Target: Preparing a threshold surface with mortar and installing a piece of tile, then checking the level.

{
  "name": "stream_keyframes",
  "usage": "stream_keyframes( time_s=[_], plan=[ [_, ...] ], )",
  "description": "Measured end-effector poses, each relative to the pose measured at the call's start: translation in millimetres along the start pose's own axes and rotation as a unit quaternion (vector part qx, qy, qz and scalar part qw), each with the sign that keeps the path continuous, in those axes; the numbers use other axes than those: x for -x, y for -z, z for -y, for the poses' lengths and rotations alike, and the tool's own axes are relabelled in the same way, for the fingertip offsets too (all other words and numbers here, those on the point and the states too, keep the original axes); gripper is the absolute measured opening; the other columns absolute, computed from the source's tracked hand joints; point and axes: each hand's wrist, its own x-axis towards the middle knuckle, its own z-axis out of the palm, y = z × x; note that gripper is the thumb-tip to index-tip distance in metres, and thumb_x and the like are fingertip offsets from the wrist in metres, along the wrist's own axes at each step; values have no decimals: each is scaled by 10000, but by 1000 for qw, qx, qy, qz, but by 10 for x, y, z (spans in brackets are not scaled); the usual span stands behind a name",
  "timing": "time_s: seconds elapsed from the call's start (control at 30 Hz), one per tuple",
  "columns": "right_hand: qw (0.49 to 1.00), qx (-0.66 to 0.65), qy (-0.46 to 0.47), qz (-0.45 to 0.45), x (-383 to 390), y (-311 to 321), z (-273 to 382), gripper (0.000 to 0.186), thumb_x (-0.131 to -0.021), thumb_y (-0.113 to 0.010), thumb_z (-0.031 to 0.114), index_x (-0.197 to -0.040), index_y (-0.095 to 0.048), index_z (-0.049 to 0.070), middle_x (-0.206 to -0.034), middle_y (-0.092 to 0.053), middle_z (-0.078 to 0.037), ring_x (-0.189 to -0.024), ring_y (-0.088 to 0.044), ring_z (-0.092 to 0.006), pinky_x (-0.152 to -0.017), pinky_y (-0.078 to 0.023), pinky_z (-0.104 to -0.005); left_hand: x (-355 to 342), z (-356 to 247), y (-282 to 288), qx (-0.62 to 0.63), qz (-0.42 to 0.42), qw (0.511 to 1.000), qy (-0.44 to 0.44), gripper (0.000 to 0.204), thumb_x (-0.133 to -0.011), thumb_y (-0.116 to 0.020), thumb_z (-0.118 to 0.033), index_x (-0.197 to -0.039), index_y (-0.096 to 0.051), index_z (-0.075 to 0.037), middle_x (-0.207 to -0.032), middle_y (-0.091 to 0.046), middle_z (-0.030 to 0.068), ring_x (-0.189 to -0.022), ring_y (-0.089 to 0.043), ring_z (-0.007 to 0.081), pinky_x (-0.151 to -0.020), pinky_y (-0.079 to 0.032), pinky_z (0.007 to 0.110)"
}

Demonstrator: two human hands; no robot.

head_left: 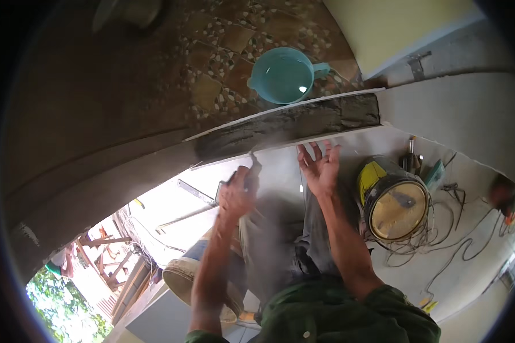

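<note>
Wet mortar, dark grey, lies as a long band on a ledge between two pale strips; surface rough toward the right, smoother toward the left. Upper strip borders the tiled floor; lower strip runs along the side nearer the person.

Left hand: fingers closed around a small hand tool, motion-blurred, its tip pointing up toward the lower strip. Exact tool type unclear; contact between tip and mortar cannot be told.

Right hand: open, palm turned up, fingers apart and slightly bent, holding nothing visible. Fingertips at the lower strip, below the mortar; whether they touch it cannot be told.

Surroundings: teal pitcher with clear liquid stands on the tiles just beyond the upper strip, handle to the right. Drum with a yellow patch and round tan end sits right of the right forearm, loose cables beside it. A pale bucket is partly hidden behind the left forearm
</note>
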Motion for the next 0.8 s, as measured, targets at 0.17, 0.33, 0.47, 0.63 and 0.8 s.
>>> stream_keyframes(
  time_s=[0.17, 0.33, 0.47, 0.63, 0.8],
  plan=[
    [999, 8, -4, -43, -7, -42, -40, 514, -826, -555, 588, -1178, -462, 225, -1187, -436, -47, -1164, -446, -331, -864, -424, -431, -374, 177, 91, -16, 19, 997, -72, 170, -783, -612, -116, -906, -513, -54, -753, -623, 178, -639, -623, 368, -531, -510, 433],
    [1000, 16, -9, -22, 9, -48, -49, 516, -881, -483, 566, -1210, -411, 176, -1206, -417, -79, -1172, -430, -332, -859, -447, -408, -444, 15, -208, -13, 21, 999, -25, 185, -794, -605, -149, -936, -523, -64, -791, -635, 191, -655, -625, 387, -559, -523, 448],
    [999, 32, 2, -14, 30, -99, -9, 515, -873, -489, 572, -1199, -424, 178, -1215, -425, -74, -1180, -428, -318, -869, -440, -399, -563, -351, -359, 0, 16, 1000, -6, 193, -812, -582, -176, -970, -535, -75, -821, -640, 192, -678, -628, 399, -584, -525, 467],
    [1000, 22, -10, -7, 10, -71, -29, 491, -870, -500, 566, -1182, -435, 192, -1221, -431, -69, -1187, -425, -323, -869, -441, -410, -666, -583, -358, -10, 40, 999, -7, 191, -814, -576, -164, -972, -534, -66, -783, -637, 202, -676, -631, 393, -583, -523, 468],
    [999, -10, -21, -31, 17, -58, -20, 481, -869, -510, 555, -1176, -440, 191, -1220, -430, -69, -1175, -431, -336, -860, -440, -430, -734, -715, -377, 14, 24, 995, -92, 170, -806, -587, -159, -922, -542, -44, -712, -626, 200, -648, -628, 387, -576, -517, 457]
  ],
)
